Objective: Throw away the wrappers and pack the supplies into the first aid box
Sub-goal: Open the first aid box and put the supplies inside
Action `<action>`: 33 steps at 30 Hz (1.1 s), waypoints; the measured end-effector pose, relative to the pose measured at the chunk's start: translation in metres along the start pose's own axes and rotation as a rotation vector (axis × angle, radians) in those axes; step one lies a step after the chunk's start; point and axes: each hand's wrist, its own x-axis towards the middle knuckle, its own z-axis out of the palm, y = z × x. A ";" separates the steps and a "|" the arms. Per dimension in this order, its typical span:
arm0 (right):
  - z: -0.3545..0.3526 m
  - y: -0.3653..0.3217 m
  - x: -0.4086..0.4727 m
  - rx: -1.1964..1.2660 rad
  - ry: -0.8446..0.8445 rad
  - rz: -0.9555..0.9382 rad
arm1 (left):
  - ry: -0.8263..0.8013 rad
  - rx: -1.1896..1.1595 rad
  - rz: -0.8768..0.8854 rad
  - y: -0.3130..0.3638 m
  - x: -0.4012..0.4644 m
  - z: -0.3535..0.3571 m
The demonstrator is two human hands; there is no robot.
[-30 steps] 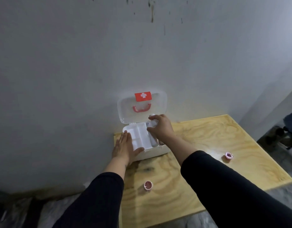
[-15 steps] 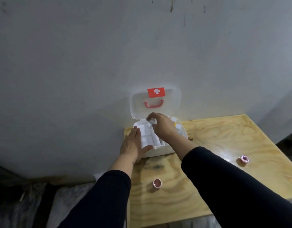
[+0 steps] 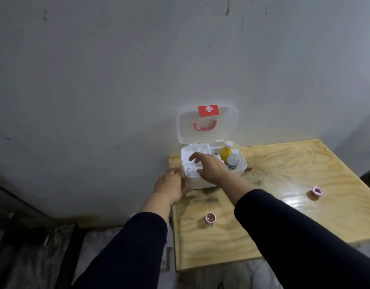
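Two hands at first aid box [image 3: 240, 171]: left hand [image 3: 171, 184] bracing, right hand [image 3: 211, 166] open above.

White first aid box [image 3: 240, 166] open on table; two tape rolls [image 3: 210, 217] outside.

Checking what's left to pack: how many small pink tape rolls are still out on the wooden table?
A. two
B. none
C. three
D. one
A: one pink tape roll lies near the table's front left, another far right, both outside the first aid box.
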 end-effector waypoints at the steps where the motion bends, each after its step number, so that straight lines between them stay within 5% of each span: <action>1: 0.000 0.000 -0.004 -0.002 0.028 -0.001 | -0.021 -0.014 -0.014 0.001 -0.003 -0.001; 13: 0.054 0.022 -0.068 -0.194 -0.291 0.100 | -0.323 0.006 -0.023 0.016 -0.030 0.034; 22: 0.049 0.053 -0.097 -0.103 -0.202 0.136 | -0.376 0.083 0.025 0.048 -0.028 0.053; 33: -0.055 0.181 -0.130 -0.079 0.061 0.393 | -0.420 0.218 0.308 0.200 0.020 0.067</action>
